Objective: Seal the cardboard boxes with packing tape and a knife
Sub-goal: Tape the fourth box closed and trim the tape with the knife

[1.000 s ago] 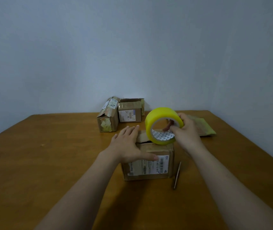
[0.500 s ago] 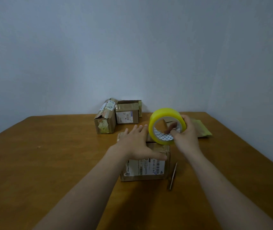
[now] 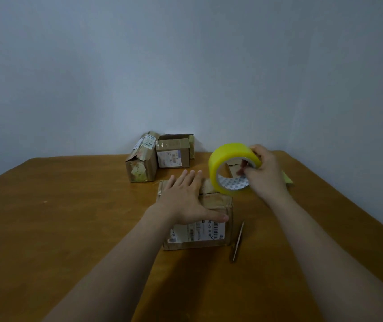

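A small cardboard box [image 3: 199,235] with a printed label on its near side sits in the middle of the wooden table [image 3: 69,217]. My left hand [image 3: 187,198] lies flat on the box's top with the fingers straight and the thumb along the near edge. My right hand [image 3: 263,175] grips a yellow roll of packing tape [image 3: 228,168], fingers hooked through its core, holding it just above the box's far right corner. A thin knife [image 3: 238,241] lies on the table to the right of the box.
Two more cardboard boxes stand near the wall: a battered one [image 3: 141,159] and a taped one [image 3: 174,153] beside it. A flat yellowish envelope [image 3: 287,180] lies behind my right hand. The table's right edge runs close to my right arm.
My left hand slid a little further across the box top. The tape roll in my right hand shifted slightly right and up relative to the box.
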